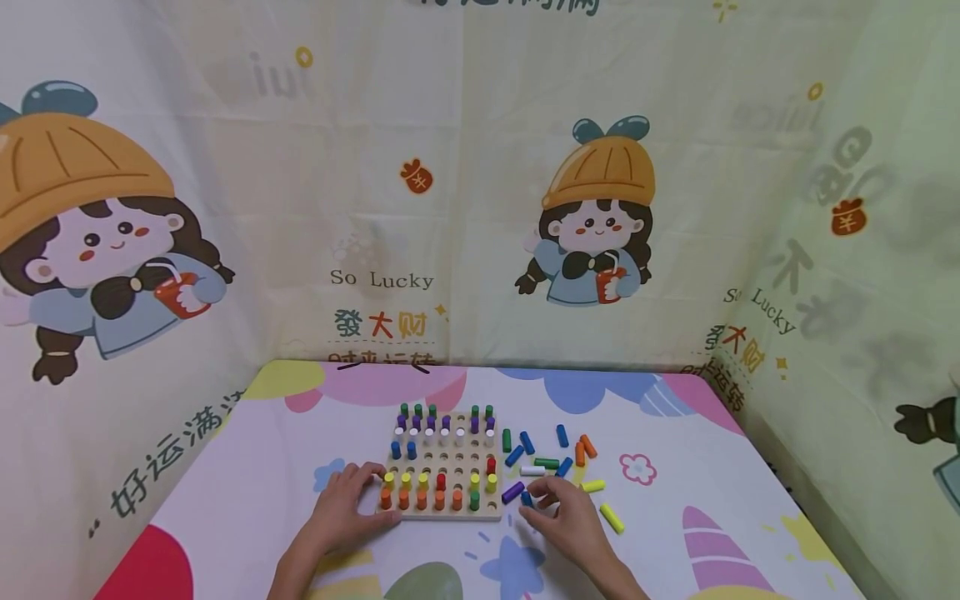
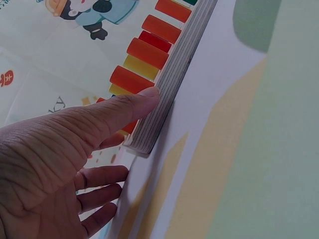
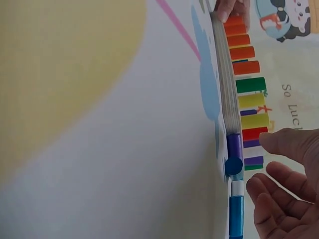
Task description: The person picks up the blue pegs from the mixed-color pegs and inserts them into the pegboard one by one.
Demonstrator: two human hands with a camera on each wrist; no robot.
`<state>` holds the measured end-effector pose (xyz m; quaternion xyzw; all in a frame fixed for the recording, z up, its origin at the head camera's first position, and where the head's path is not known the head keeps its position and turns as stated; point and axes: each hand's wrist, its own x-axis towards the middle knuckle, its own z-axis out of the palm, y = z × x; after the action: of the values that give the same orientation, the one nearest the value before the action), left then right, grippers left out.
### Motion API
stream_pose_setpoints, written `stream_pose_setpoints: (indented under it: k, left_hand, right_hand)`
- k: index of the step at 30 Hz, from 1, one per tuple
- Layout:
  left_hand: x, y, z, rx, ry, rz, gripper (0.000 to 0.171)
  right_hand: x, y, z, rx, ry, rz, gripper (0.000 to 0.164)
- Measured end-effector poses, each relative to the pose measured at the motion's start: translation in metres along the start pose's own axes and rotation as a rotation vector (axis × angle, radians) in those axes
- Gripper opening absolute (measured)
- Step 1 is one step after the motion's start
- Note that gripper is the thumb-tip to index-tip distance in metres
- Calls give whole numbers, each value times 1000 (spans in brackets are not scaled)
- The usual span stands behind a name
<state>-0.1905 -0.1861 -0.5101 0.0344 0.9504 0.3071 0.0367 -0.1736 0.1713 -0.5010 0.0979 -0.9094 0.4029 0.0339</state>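
A wooden pegboard [image 1: 452, 464] lies on the table with rows of coloured pegs standing in it, among them green, purple, white, blue, yellow and orange. My left hand [image 1: 341, 510] holds the board's near left corner, the thumb on the front edge [image 2: 172, 84] and the index finger at the left side. To the right of the board, my right hand [image 1: 567, 518] is over the loose pegs with thumb and fingers apart, holding nothing. Closest to its fingertips lies a blue peg [image 1: 527, 499], beside a purple peg [image 1: 513, 492]. Several holes in the board hold no peg.
More loose pegs lie right of the board: a white peg [image 1: 532, 471], green, blue and orange ones, and a yellow peg [image 1: 612, 518] near the right hand. The table [image 1: 675, 450] has a printed cover. Printed cloth [image 1: 480, 208] hangs behind and at both sides.
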Motion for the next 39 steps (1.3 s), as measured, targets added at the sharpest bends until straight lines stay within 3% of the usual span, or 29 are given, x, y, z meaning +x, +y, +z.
stream_pose_setpoints:
  k: [10,25,39]
  left_hand:
    - [-1,0,0,-4,9,6,72]
    - [0,-2,2,-13,2,5,72]
    - [0,-1,1,-15,-13,0,69]
  right_hand:
    - [3,1,3,-20,-76,119,34]
    - [6,1,1,-94,-91,139,31]
    - [7,3,0,-161,-67,107,23]
